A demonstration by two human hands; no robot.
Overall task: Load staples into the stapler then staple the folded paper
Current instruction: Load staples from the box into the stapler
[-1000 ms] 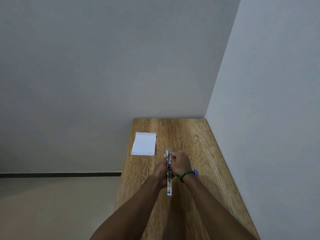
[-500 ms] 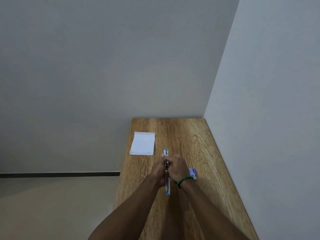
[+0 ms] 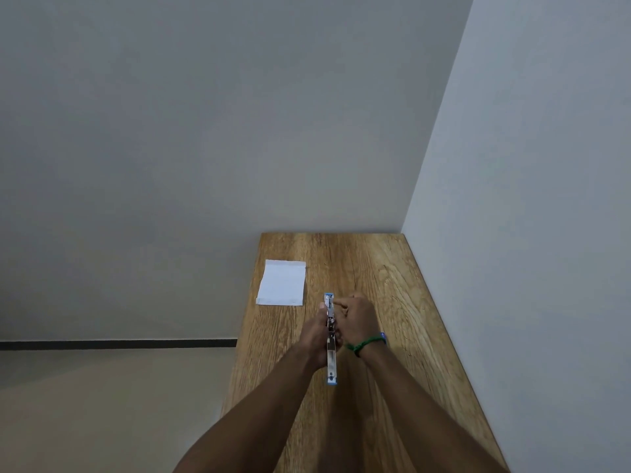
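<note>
The stapler [image 3: 331, 360] is blue and silver, swung wide open into one long strip that points away from me above the wooden table [image 3: 392, 285]. My left hand [image 3: 316, 339] grips its middle from the left. My right hand [image 3: 358, 320] has its fingers curled at the far half of the stapler, with fingertips at the metal channel; whether staples are pinched there is too small to tell. A green band circles my right wrist. The folded white paper [image 3: 282, 283] lies flat near the table's left edge, apart from both hands.
A small blue and white staple box [image 3: 383, 336] peeks out behind my right wrist. A grey wall runs along the table's right side and another along its far end. To the left the table edge drops to the floor.
Both hands and the stapler stayed in nearly the same spot. My right hand shifted slightly forward along the stapler's far half, and covers more of the staple box.
</note>
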